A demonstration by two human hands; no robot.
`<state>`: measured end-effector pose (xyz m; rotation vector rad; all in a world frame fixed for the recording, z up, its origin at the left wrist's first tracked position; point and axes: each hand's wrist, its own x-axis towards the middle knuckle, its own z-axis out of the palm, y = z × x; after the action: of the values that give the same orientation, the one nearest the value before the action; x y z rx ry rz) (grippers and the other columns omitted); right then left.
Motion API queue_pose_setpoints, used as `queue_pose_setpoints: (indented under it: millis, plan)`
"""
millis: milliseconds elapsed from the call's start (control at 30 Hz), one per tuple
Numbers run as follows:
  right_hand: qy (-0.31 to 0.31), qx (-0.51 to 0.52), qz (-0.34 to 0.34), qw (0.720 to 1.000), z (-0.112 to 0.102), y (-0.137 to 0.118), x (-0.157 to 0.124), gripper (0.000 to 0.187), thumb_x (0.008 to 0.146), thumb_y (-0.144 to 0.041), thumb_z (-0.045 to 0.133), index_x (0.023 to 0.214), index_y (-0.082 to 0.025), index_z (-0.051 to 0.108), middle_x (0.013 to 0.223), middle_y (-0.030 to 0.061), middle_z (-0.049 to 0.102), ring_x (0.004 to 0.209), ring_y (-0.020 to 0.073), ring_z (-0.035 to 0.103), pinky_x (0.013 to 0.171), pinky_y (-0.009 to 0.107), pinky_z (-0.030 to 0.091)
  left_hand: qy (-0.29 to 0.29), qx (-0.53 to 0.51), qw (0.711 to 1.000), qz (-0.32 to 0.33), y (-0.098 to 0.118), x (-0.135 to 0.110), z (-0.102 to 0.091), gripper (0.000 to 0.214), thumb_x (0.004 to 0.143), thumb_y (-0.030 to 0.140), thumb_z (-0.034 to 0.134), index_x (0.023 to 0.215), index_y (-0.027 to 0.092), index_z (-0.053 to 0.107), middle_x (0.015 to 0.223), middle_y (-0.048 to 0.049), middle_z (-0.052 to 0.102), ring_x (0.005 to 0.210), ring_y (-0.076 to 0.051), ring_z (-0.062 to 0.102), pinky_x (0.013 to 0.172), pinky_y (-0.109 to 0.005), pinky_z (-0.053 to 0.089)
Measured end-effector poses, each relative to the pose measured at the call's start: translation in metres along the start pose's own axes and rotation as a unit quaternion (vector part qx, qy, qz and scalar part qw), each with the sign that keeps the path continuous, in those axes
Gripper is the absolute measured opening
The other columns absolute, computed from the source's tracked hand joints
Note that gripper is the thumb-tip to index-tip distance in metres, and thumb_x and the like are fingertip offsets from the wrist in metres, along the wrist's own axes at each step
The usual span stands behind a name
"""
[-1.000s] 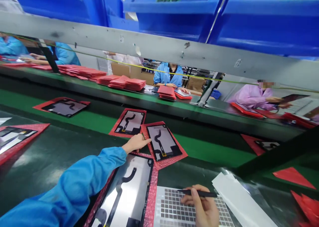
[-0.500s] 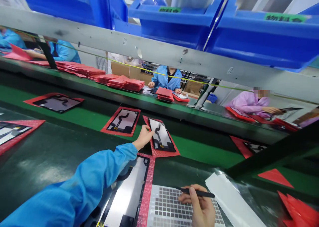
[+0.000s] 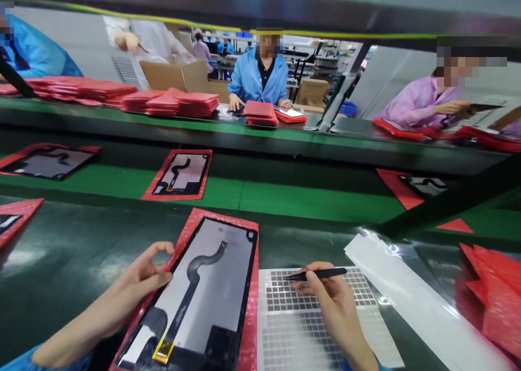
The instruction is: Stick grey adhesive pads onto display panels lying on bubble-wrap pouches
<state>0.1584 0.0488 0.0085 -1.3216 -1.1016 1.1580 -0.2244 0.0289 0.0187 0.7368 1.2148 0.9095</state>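
My left hand is closed on the left edge of a flat screen panel, its thumb at the dark rim. The panel has a grey back, a black S-shaped ribbon cable and a yellow-edged connector. Under it lies a red bubble-wrap sleeve, showing on both sides. In my right hand I grip black tweezers, tips pointing left. They are above a white sheet of small dark square stickers, just right of the panel.
White strips and red sleeves lie at the right. Beyond the table, a green belt carries another panel on red wrap. A dark slanted post stands at right. Co-workers sit behind stacked red sleeves.
My left hand has come back toward me from the belt. The panel it touched there is gone from that spot, and a panel now lies close before me. My right hand keeps the tweezers.
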Motion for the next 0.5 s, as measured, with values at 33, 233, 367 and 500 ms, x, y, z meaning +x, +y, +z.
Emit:
queue_pose_setpoints:
  millis: [33, 233, 367, 500]
  plan:
    - [-0.019, -0.013, 0.007, 1.0, 0.003, 0.001, -0.001, 0.034, 0.088, -0.05, 0.08, 0.097, -0.019, 0.071, 0.086, 0.0088, 0.081, 0.071, 0.0256, 0.08, 0.065, 0.036, 0.066, -0.004, 0.0, 1.0, -0.006, -0.011, -0.001, -0.004, 0.063, 0.08, 0.047, 0.084, 0.12, 0.034, 0.037, 0.071, 0.0063, 0.065, 0.057, -0.019, 0.065, 0.053, -0.027, 0.052]
    - [-0.082, -0.089, 0.038, 0.992, 0.016, 0.006, -0.002, 0.036, 0.089, -0.054, 0.077, 0.094, -0.019, 0.07, 0.077, 0.0068, 0.078, 0.071, 0.0242, 0.08, 0.065, 0.034, 0.065, -0.061, 0.034, 0.997, -0.013, -0.035, -0.001, -0.012, 0.05, 0.087, 0.052, 0.077, 0.115, 0.032, 0.041, 0.087, 0.0018, 0.068, 0.069, -0.021, 0.069, 0.063, -0.031, 0.055]
    - [-0.09, -0.111, 0.049, 0.989, 0.015, 0.007, 0.0, 0.037, 0.09, -0.054, 0.075, 0.095, -0.019, 0.069, 0.076, 0.0075, 0.079, 0.072, 0.0247, 0.08, 0.066, 0.034, 0.064, -0.071, 0.079, 0.994, 0.002, -0.029, -0.007, -0.011, 0.042, 0.089, 0.048, 0.075, 0.118, 0.031, 0.049, 0.087, 0.0007, 0.067, 0.071, -0.019, 0.066, 0.064, -0.029, 0.054]
    - [-0.097, -0.139, 0.047, 0.984, 0.014, 0.008, 0.001, 0.035, 0.092, -0.055, 0.072, 0.096, -0.02, 0.069, 0.077, 0.0079, 0.08, 0.072, 0.0251, 0.08, 0.066, 0.035, 0.064, -0.005, 0.134, 0.99, 0.045, -0.022, -0.011, -0.008, 0.044, 0.082, 0.04, 0.081, 0.118, 0.03, 0.059, 0.085, -0.0003, 0.069, 0.072, -0.02, 0.064, 0.065, -0.027, 0.054]
